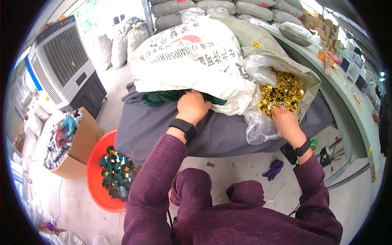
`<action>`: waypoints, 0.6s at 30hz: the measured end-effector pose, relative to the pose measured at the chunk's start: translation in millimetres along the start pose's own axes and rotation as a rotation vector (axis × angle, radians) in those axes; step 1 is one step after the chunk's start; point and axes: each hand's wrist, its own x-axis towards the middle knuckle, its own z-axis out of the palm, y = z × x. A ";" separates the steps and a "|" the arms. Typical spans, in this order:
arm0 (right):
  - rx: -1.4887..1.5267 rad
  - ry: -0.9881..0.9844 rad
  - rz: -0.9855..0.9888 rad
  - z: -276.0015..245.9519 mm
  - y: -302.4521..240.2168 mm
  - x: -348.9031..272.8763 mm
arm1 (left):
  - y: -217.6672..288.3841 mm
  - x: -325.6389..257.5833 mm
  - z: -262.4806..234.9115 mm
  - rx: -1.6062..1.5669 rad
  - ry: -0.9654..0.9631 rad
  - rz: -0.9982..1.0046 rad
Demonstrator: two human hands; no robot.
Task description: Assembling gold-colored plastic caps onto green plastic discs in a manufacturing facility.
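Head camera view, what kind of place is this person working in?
Probably a small workshop or warehouse for sorting parts: stacked woven sacks, an open bag of gold pieces under the right hand, and a red basin holding dark green pieces.

Left hand (192, 107) seemingly grips green discs (161, 97); right hand (287, 121) touches gold caps (283, 93).

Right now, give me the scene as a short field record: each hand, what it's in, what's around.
left hand: at the mouth of the white woven sack, on the dark green flat pieces
right hand: fingers in the shiny gold small parts inside the clear plastic bag
grip: cannot tell for either hand
surface: grey cloth-covered table
floor left: red round plastic basin with green pieces; brown cardboard box
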 end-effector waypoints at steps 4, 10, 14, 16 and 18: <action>-0.091 0.081 -0.066 -3.7 -4.8 -1.7 | -25.3 -1.9 -6.9 -0.096 0.030 -0.132; -0.131 0.133 -0.099 5.2 -0.3 -7.0 | -21.6 -79.3 -57.0 -1.354 -0.289 -0.393; -0.149 0.071 -0.114 7.0 4.3 -5.1 | -14.6 -133.3 -60.1 -1.733 -0.321 -0.297; -0.139 0.107 -0.133 2.7 1.7 -6.3 | -10.1 -153.2 -59.9 -1.846 -0.298 -0.290; -0.108 0.227 -0.122 -3.0 -1.0 -4.9 | -4.6 -167.4 -59.0 -1.881 -0.280 -0.318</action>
